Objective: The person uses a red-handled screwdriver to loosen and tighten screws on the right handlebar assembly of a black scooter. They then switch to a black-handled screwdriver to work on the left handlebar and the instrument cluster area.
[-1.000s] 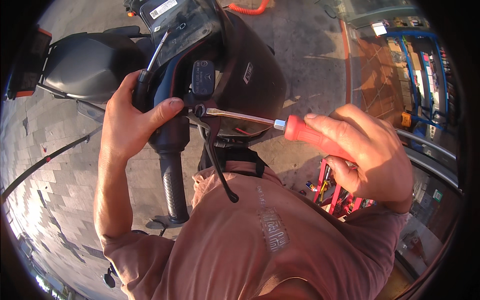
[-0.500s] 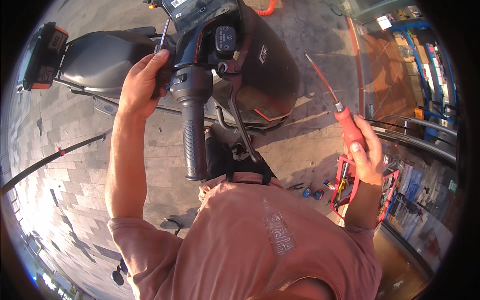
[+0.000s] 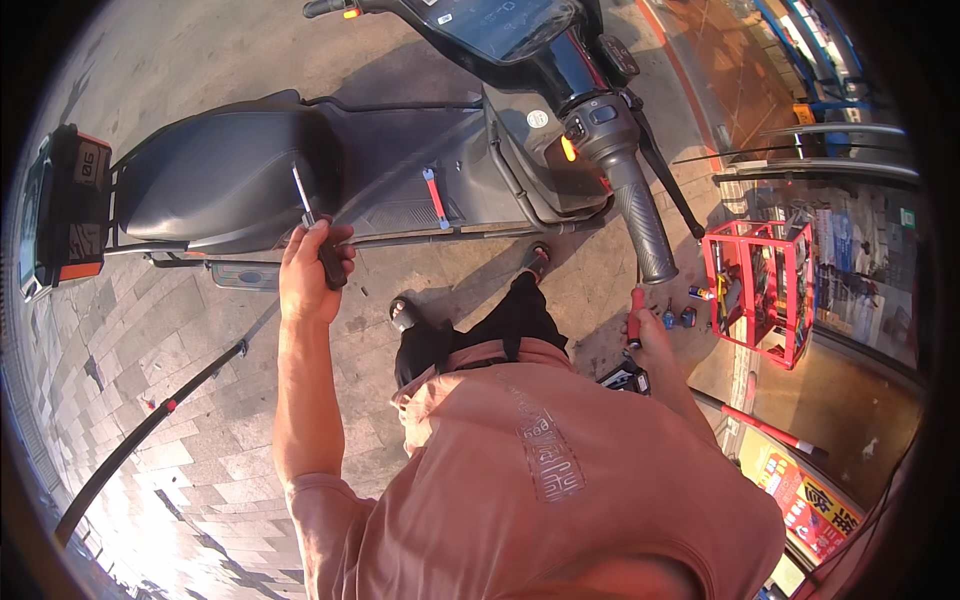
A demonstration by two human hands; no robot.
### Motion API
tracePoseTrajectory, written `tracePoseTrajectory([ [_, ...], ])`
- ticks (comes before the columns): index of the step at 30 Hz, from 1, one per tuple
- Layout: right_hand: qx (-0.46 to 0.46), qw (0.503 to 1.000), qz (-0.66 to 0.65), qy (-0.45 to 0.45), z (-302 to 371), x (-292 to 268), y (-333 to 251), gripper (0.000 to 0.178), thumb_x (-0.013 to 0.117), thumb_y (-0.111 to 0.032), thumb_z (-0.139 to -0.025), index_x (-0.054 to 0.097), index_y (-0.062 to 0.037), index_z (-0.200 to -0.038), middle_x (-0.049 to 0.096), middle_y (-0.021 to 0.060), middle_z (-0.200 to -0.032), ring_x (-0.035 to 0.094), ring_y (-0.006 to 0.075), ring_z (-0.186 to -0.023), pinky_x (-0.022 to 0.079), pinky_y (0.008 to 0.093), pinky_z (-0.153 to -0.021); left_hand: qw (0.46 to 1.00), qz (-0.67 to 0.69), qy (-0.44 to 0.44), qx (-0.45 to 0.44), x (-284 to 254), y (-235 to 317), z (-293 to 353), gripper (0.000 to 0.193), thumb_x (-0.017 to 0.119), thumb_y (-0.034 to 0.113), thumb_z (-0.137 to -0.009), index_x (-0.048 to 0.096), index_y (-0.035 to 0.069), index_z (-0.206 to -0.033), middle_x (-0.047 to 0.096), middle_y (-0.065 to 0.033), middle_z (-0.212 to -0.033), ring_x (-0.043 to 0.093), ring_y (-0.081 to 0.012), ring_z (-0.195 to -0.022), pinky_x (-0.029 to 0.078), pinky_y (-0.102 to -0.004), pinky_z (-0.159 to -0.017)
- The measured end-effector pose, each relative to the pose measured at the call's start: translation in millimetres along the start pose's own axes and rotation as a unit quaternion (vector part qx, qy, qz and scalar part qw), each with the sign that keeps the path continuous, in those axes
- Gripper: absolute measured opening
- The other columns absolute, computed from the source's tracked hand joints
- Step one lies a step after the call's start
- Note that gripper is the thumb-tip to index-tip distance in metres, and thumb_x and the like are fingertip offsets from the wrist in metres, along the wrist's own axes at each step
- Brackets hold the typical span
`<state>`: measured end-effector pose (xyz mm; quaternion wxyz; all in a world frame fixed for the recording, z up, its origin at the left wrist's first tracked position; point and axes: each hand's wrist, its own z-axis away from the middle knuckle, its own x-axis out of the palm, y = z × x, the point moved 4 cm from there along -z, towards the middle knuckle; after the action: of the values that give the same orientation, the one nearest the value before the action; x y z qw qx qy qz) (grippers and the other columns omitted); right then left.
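Observation:
My left hand (image 3: 308, 280) is closed around a black-handled screwdriver (image 3: 302, 190), its metal shaft pointing up over the front of the scooter's black seat (image 3: 225, 165). Low on the other side, my right hand (image 3: 655, 345) grips a red-handled screwdriver (image 3: 635, 318). This tool is just below the end of the black handlebar grip (image 3: 642, 225), and most of its shaft is hidden. Beside the grip runs a black brake lever (image 3: 665, 180). A red and blue double-ended tool (image 3: 436, 197), like a spanner, lies on the scooter's footboard (image 3: 395, 180).
A red open-framed tool carrier (image 3: 765, 355) stands at the right by a glass front, with small bottles (image 3: 688, 317) on the ground near it. A dark pole (image 3: 150, 440) crosses the paving at left. At the scooter's rear sits a box (image 3: 80, 200).
The view has swung so more of the scooter shows. My left hand has left the handlebar area and is over the seat's edge; my right hand has dropped lower, near the handlebar grip's end.

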<state>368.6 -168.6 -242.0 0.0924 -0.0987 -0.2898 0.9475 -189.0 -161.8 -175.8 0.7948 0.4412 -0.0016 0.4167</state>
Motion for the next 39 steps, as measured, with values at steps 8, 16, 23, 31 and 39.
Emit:
tracePoseTrajectory([
  [8,-0.058,0.920,0.347,-0.171,134,179,40,0.049,0.056,-0.014,-0.093,0.044,0.0010,-0.137,0.064,0.0110,-0.100,0.062,0.0147,-0.082,0.051,0.0308,-0.067,0.999,-0.032,-0.025,-0.012,-80,4,-37,0.014,0.058,0.016,-0.097,0.054,0.008,-0.108,0.067,-0.0109,-0.089,0.062,-0.0174,-0.067,0.048,-0.0275,-0.054],
  [16,-0.300,0.767,0.095,-0.559,305,408,-98,0.049,0.049,-0.003,-0.095,0.032,0.0012,-0.141,0.062,0.0103,-0.109,0.059,0.0137,-0.079,0.048,0.0370,-0.086,0.977,-0.044,0.056,-0.201,-95,-72,-61,0.019,0.061,0.019,-0.096,0.053,0.007,-0.108,0.067,-0.0131,-0.088,0.062,-0.0218,-0.067,0.050,-0.0323,-0.054],
  [23,-0.142,0.752,0.026,-0.643,359,482,-130,0.043,0.060,-0.017,-0.092,0.048,-0.0118,-0.133,0.071,0.0166,-0.109,0.067,0.0269,-0.106,0.018,0.0720,-0.108,0.978,-0.022,0.020,-0.206,-122,-77,-55,0.018,0.059,0.019,-0.096,0.053,0.008,-0.109,0.067,-0.0124,-0.091,0.062,-0.0220,-0.066,0.049,-0.0309,-0.055],
  [31,-0.181,0.835,-0.022,-0.519,327,521,-160,0.038,0.060,-0.016,-0.088,0.057,-0.0129,-0.126,0.073,0.0042,-0.103,0.068,0.0272,-0.102,0.012,0.0787,-0.098,0.983,-0.113,-0.028,-0.144,-134,-18,-103,0.015,0.058,0.014,-0.095,0.054,0.007,-0.107,0.067,-0.0117,-0.092,0.062,-0.0180,-0.069,0.049,-0.0274,-0.057],
  [39,-0.284,0.853,-0.114,-0.424,231,524,-146,0.051,0.052,-0.007,-0.094,0.034,-0.0017,-0.141,0.059,0.0125,-0.098,0.060,0.0174,-0.082,0.046,0.0357,-0.083,0.947,-0.294,-0.123,-0.032,-86,64,-205,0.010,0.057,0.007,-0.092,0.056,0.003,-0.102,0.062,-0.0090,-0.088,0.058,-0.0154,-0.066,0.047,-0.0292,-0.057],
])
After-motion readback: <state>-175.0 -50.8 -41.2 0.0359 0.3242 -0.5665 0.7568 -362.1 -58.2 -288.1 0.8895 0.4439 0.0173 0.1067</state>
